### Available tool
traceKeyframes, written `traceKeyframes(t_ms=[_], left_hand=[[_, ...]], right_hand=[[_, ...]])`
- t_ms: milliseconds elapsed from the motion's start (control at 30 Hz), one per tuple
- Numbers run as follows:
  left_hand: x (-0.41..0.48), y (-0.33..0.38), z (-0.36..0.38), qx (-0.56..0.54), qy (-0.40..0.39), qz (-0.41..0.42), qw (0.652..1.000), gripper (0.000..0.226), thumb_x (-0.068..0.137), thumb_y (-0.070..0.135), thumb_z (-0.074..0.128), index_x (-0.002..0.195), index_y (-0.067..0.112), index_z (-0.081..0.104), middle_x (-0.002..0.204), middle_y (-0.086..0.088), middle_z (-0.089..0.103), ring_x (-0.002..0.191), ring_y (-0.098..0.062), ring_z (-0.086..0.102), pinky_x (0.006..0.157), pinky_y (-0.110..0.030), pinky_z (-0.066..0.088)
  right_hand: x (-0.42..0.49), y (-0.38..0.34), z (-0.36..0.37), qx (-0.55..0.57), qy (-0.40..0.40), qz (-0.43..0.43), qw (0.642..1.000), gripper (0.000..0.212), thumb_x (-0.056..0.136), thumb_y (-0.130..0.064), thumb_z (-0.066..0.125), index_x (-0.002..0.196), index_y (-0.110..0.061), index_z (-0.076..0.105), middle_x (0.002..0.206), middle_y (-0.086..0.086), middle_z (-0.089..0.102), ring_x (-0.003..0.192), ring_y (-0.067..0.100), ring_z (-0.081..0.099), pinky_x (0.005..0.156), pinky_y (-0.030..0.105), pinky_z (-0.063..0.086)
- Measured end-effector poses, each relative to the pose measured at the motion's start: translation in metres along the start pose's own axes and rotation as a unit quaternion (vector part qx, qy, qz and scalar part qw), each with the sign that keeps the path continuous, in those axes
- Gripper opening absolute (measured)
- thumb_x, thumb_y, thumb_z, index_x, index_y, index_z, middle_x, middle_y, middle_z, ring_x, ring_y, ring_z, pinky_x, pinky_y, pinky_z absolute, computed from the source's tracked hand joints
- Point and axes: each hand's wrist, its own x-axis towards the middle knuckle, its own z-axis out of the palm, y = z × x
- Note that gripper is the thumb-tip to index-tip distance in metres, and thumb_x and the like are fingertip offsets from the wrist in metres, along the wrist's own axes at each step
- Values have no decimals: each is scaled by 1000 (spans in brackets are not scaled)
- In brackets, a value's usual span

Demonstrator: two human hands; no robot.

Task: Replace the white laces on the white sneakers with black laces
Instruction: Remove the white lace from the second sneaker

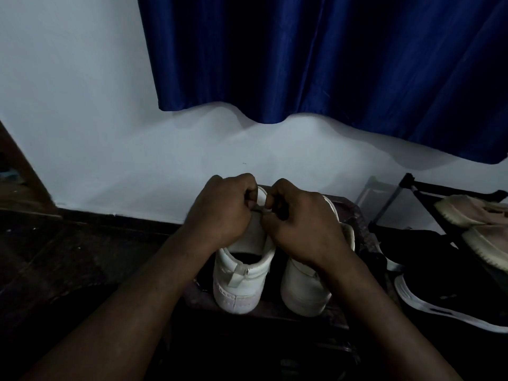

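Note:
Two white sneakers stand side by side, heels toward me, on a dark low stool (275,306). The left sneaker (242,276) shows its open collar and heel tab; the right sneaker (305,290) is partly under my right wrist. My left hand (220,210) and my right hand (299,221) are both curled over the front of the left sneaker, fingertips close together near its toe. They hide the eyelets, and the room is too dim to make out any lace or what the fingers pinch.
A black sneaker with a white sole (450,295) lies at the right. Behind it a black shoe rack (412,188) carries pale shoes (483,215). A blue curtain (330,64) hangs over the white wall. Dark floor spreads to the left.

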Motion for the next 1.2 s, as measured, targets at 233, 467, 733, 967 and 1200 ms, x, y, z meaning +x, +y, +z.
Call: traceKeyframes(t_ms=[233,467,733,967,1200], left_hand=[[1,0,1,-2,-39,2,999,23,89,9,57,106,25,56,91,11,60,99,-23,49,77,-39,46],[0,4,0,132,-35,37,990,23,80,21,57,99,26,69,95,3,62,94,-27,53,81,-47,52],[-6,6,1,-205,128,-151,958,19,91,9,64,82,25,63,79,6,71,80,-14,69,71,-26,53],[-4,9,-5,-171,90,-92,977,19,85,14,63,97,28,64,74,7,68,79,-15,63,69,-29,47],[-1,-3,-7,127,48,84,987,12,88,35,69,82,28,76,79,12,58,92,-19,45,72,-38,48]], right_hand=[[3,5,6,-6,16,33,999,13,81,-29,65,89,-27,55,69,-6,60,70,19,56,62,31,34],[5,9,8,-17,31,33,999,12,81,-27,66,89,-24,58,69,-5,61,75,25,62,66,37,48],[6,9,8,-17,32,42,998,9,79,-24,64,85,-24,58,69,-4,63,75,24,61,66,37,49],[5,9,8,-17,39,49,998,10,76,-26,65,81,-25,56,69,-5,63,73,22,61,65,35,48],[5,9,8,-15,38,44,998,10,78,-28,66,82,-25,58,68,-6,63,73,21,61,67,35,49]])
